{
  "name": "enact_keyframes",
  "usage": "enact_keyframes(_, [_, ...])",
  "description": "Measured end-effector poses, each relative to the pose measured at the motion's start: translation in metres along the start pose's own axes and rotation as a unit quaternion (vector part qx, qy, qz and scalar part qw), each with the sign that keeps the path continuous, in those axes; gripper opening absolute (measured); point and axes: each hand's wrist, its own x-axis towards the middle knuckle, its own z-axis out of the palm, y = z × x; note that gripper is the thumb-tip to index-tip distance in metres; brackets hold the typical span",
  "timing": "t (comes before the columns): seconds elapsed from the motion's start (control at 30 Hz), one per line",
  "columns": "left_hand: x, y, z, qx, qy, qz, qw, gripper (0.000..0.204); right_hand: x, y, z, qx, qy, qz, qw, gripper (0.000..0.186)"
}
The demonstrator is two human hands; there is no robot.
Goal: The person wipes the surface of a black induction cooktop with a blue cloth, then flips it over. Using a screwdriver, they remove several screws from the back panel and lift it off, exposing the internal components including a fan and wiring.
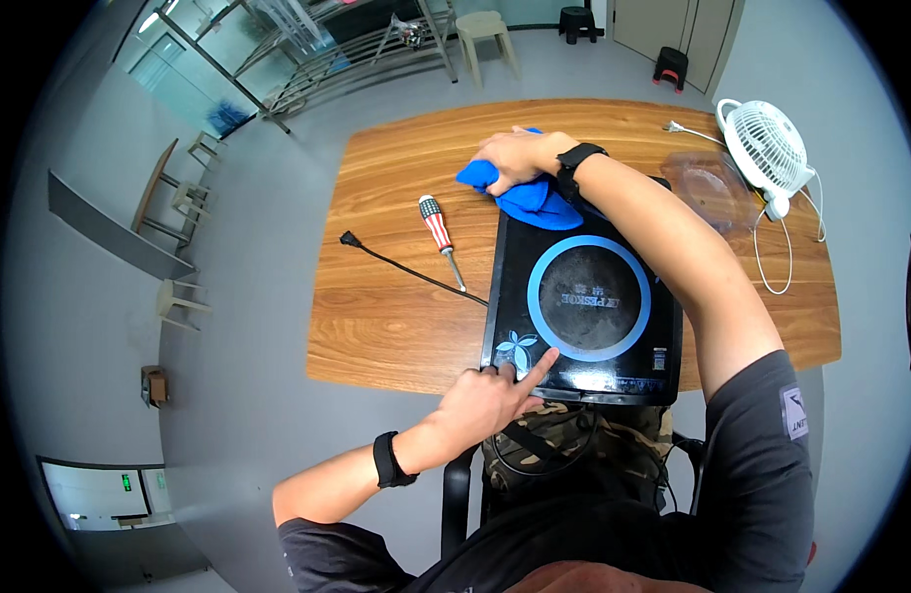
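A black induction cooktop (590, 371) with a blue ring lies at the table's near edge. Its near left corner is in the grip of my left hand (485, 403), index finger stretched over the top and thumb at the front edge. Across the cooktop's far side reaches my right arm. There my right hand (518, 158) is closed on a blue cloth (537, 206), bunched partly over the far left corner. Left of the cooktop lies a screwdriver (437, 226) with a patterned handle. A black power cord (412, 271) runs leftward from the cooktop, its plug on the table.
The wooden table (396, 336) also bears a white fan (767, 148) with its cord and a clear plastic tray (707, 188) at the far right. Stools (485, 40) and a metal rack (357, 74) stand beyond it. My lap is against the near edge.
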Motion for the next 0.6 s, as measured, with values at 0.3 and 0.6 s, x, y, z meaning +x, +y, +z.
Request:
enact_keyframes(0.3, [0.001,0.002,0.000,-0.020,0.005,-0.007,1.000,0.072,-0.051,0.031,-0.011,-0.029,0.076,0.088,0.993,0.064])
enact_keyframes(0.6, [0.003,0.002,0.001,-0.031,0.008,-0.017,0.999,0.073,-0.185,0.009,0.008,-0.035,0.104,0.068,0.992,0.059])
